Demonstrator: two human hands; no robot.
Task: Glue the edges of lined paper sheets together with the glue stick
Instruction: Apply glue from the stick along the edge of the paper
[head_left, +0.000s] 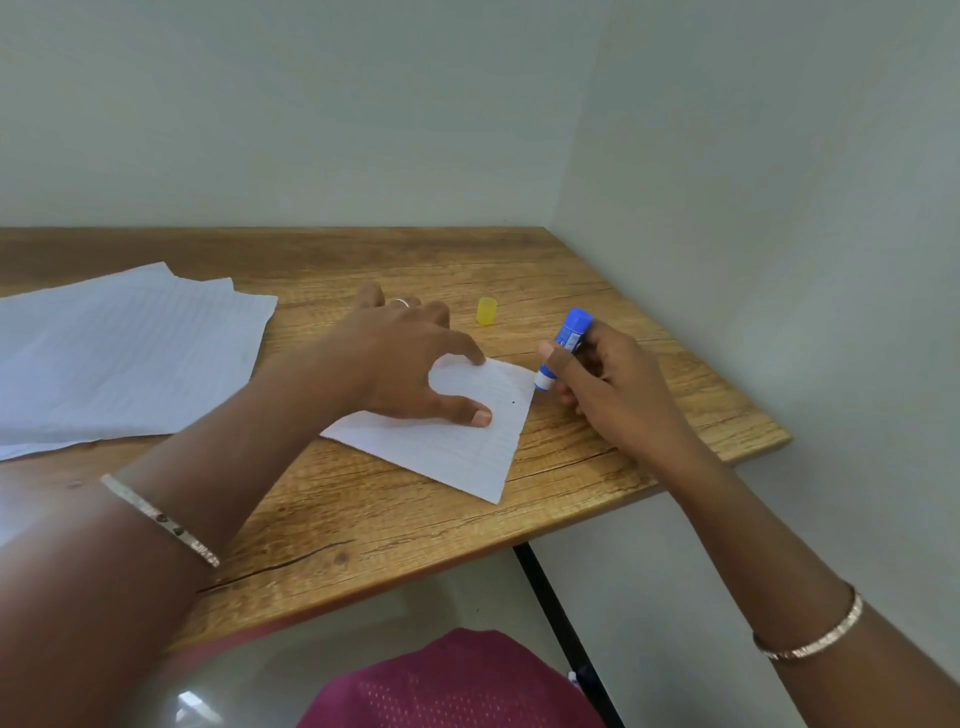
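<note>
A white lined paper sheet (457, 447) lies on the wooden table (395, 525), turned so one corner points toward me. My left hand (410, 358) presses it down with spread fingers, thumb and forefinger on the paper. My right hand (613, 384) grips a blue glue stick (563, 345), tilted, its white tip touching the sheet's right corner. The stick's yellow cap (487, 311) stands on the table behind the sheet.
A loose pile of lined sheets (119, 358) covers the table's left side. Pale walls close the table in at the back and right. The table's front edge runs diagonally, with a black leg (561, 618) below it.
</note>
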